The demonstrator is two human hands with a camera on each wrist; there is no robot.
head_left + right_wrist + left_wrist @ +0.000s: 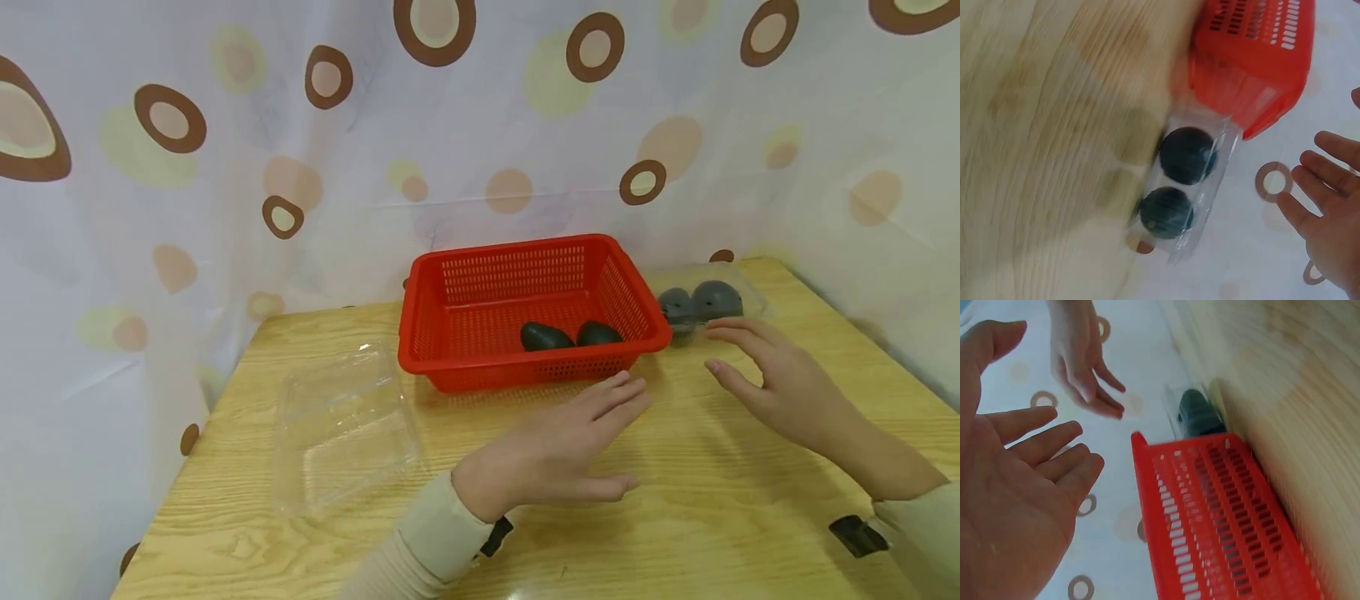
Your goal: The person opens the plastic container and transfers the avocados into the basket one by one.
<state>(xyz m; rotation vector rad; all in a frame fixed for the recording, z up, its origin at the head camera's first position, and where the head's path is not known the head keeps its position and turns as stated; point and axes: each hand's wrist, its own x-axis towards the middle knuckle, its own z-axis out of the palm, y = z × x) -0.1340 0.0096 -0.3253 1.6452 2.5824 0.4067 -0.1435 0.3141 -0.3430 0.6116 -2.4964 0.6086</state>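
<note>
My left hand (555, 446) hovers in front of the red plastic basket (465, 368), fingers extended and thumb apart, holding nothing. Inside that basket lie two dark avocados, one (545, 337) by the middle of the front wall and another (598, 333) to its right. Close to a clear plastic box (752, 293) at the back right is my right hand (787, 392), its fingers loosely bent around nothing. Two more avocados sit in this box, a smaller-looking one (677, 302) beside the basket and a rounder one (717, 300). The right wrist view shows both through the clear wall (1209, 206).
A second clear plastic container (352, 454) lies on the left of the wooden table (225, 533). Behind the table hangs a white curtain (480, 125) with brown and yellow spots, and it continues along both sides.
</note>
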